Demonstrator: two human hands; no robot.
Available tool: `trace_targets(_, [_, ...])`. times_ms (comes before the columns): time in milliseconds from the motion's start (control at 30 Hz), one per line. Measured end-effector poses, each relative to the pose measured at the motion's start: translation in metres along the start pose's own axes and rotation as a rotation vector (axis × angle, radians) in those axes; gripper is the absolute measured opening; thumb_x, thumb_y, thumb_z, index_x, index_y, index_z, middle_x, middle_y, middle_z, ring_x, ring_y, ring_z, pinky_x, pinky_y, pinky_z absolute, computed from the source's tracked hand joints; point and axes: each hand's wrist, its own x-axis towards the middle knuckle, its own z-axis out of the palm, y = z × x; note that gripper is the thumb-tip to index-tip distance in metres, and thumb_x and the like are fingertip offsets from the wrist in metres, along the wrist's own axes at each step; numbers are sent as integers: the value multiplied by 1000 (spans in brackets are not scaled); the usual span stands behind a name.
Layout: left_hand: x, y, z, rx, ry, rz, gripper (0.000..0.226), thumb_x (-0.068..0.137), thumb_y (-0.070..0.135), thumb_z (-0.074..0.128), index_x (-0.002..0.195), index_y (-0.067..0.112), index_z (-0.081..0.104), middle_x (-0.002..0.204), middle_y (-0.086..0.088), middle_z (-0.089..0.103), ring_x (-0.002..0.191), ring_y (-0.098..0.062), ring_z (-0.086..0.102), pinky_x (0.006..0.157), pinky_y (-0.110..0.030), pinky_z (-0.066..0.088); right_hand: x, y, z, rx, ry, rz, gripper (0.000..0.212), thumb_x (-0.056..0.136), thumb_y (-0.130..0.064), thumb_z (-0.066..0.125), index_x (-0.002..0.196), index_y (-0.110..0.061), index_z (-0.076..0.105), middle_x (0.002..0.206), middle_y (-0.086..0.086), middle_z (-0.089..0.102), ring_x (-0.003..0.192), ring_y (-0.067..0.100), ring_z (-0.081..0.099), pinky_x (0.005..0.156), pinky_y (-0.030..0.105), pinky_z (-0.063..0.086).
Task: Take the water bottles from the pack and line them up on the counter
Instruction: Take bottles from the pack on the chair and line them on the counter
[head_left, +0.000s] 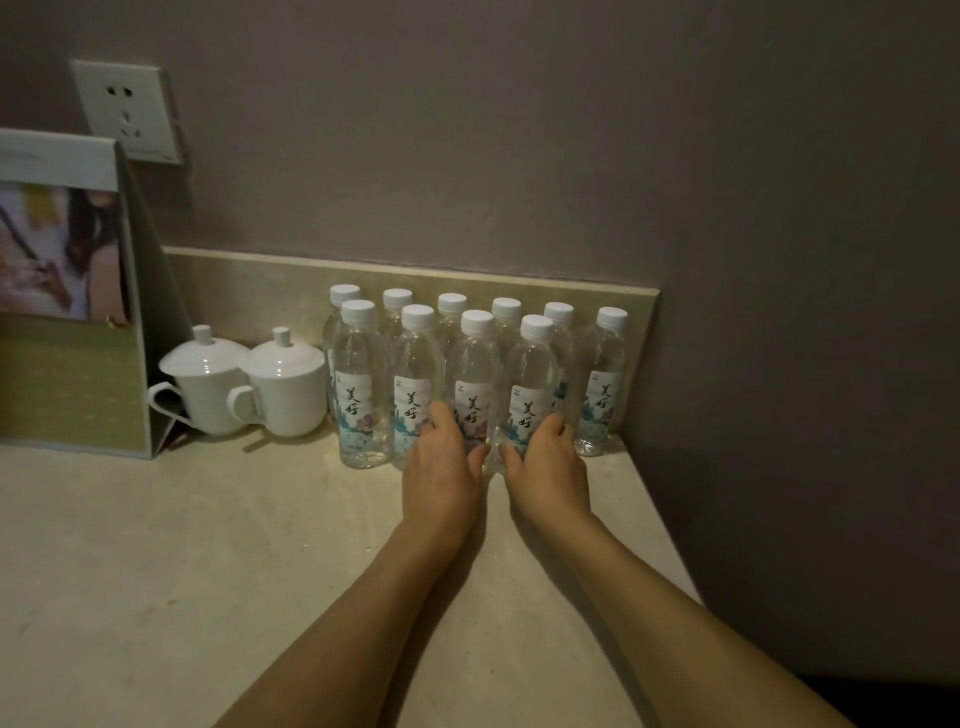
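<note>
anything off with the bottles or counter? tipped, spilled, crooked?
Nothing stands out. All ten bottles stand upright with caps on, in two rows against the backsplash. No spill shows on the counter. Left hand and right hand each grip a front-row bottle.

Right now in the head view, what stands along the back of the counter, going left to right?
Upright printed card stand → white lidded cup with the looped handle → second white lidded cup → two rows of clear white-capped water bottles, with the left hand and right hand at the front row.
</note>
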Motion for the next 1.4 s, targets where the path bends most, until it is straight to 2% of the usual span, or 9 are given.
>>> trace_targets(133, [0, 2, -1, 27, -7, -1, 36, 91, 19, 68, 113, 8, 42, 117, -15, 61, 109, -30, 62, 88, -42, 54, 2, -1, -3, 5, -27, 24, 58, 95, -34, 59, 138, -6, 33, 141, 16, 44, 118, 33, 56, 87, 38, 48])
trace_targets(500, [1, 4, -1, 62, -12, -15, 37, 91, 22, 68, 114, 9, 41, 115, -16, 62, 108, -33, 63, 87, -43, 54, 1, -1, -2, 33, -31, 32, 57, 95, -35, 60, 137, -7, 33, 138, 14, 46, 116, 32, 58, 88, 40, 52])
trace_targets(700, [1, 4, -1, 68, -15, -17, 37, 91, 23, 68, 114, 9, 41, 115, -15, 62, 108, -32, 63, 86, -41, 54, 0, 0, -1, 26, -32, 34, 64, 95, -36, 59, 143, -7, 28, 144, 14, 42, 121, 33, 55, 92, 41, 49])
trace_targets(1000, [2, 3, -1, 76, -20, -9, 35, 92, 25, 66, 112, 10, 42, 112, -15, 64, 104, -33, 65, 81, -40, 54, 2, -1, 0, 13, -30, 38, 59, 96, -34, 57, 140, -5, 30, 142, 16, 43, 121, 34, 54, 91, 40, 48])
trace_targets(1400, [0, 4, -3, 71, -42, -30, 33, 94, 24, 65, 114, 7, 45, 115, -16, 61, 107, -34, 62, 86, -45, 53, -3, 0, -3, 75, -24, 39, 56, 94, -34, 61, 137, -9, 34, 140, 13, 47, 119, 32, 56, 87, 37, 49])
